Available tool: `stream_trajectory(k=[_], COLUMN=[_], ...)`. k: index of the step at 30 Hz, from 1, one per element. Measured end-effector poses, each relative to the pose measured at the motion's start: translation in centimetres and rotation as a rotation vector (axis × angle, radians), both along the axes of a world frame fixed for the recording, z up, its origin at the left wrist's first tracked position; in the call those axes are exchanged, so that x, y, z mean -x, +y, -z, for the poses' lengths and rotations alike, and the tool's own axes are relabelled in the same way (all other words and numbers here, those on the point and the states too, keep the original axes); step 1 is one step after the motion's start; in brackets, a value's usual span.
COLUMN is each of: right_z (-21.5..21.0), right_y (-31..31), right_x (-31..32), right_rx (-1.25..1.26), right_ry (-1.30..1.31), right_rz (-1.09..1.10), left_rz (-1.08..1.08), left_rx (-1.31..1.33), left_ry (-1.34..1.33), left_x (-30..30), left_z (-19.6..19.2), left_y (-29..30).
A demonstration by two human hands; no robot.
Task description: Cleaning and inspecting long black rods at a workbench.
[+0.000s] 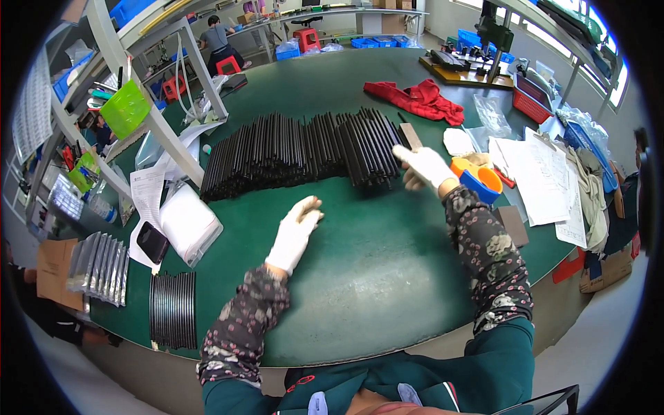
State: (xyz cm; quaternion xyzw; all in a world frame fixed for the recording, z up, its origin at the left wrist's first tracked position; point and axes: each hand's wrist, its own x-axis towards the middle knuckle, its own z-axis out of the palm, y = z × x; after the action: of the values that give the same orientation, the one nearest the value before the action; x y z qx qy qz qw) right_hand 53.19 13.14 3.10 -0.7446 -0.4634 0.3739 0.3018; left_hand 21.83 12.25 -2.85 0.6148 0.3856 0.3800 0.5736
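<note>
A long heap of thin black rods lies across the middle of the green table, its right-hand part stacked at a slant. My right hand, in a white glove with bare fingertips, is at the right end of this heap. Its fingers are apart and I see nothing held in them. My left hand, gloved the same way, hovers over the bare tabletop in front of the heap, fingers loosely stretched and holding nothing. A neat row of black rods lies flat at the table's left edge.
Beside my right forearm are a blue and orange tape roll and papers. Farther back lie a red cloth and a bench press. At left are a phone, bagged rods and a shelf post.
</note>
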Motion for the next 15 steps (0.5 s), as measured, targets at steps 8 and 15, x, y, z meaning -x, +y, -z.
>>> stream_trajectory(k=[8, 15], right_z=[2.6, 3.9], right_y=[1.4, 1.1], right_x=[4.6, 5.3], right_rx=[-0.096, -0.239], right_ry=[0.703, 0.921], right_rz=[0.019, -0.023], left_rz=[0.187, 0.044], left_rx=[0.61, 0.58], left_ry=[-0.274, -0.423], left_x=[-9.8, -12.0], left_z=[-4.3, -1.8], left_y=[5.2, 4.8])
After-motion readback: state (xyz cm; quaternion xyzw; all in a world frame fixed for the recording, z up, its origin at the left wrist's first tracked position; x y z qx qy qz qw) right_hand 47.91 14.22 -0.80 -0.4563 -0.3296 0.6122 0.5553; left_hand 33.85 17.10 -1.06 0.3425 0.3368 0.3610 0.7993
